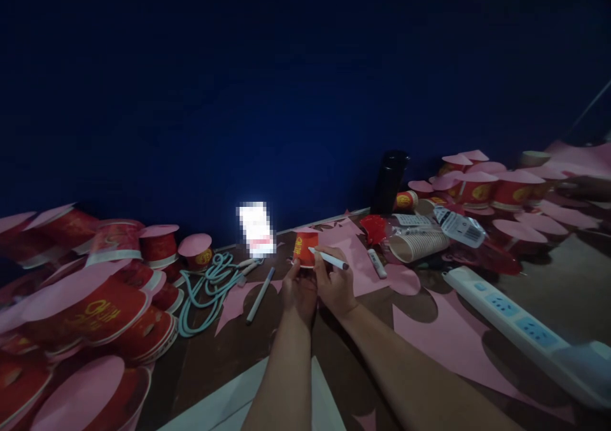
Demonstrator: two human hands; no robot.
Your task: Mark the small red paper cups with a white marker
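Near the middle of the head view, my left hand (300,291) is closed on the lower part of a small red paper cup (305,246) with gold lettering, upside down with its rim toward me. My right hand (337,284) pinches a white marker (331,259) with a dark end, its tip pointing left at the cup's side. Whether the tip touches the cup I cannot tell. Another marker (260,296) lies on the table to the left of my hands. A small white tube (377,263) rests on pink paper to the right.
Red cups with pink paper discs (160,245) crowd the left, and more cups (477,192) stand at the back right. Nearby are a coiled cable (210,291), a lit phone (258,227), stacked paper cups (422,246), a black bottle (389,183), a power strip (515,323) and cut pink paper (458,339).
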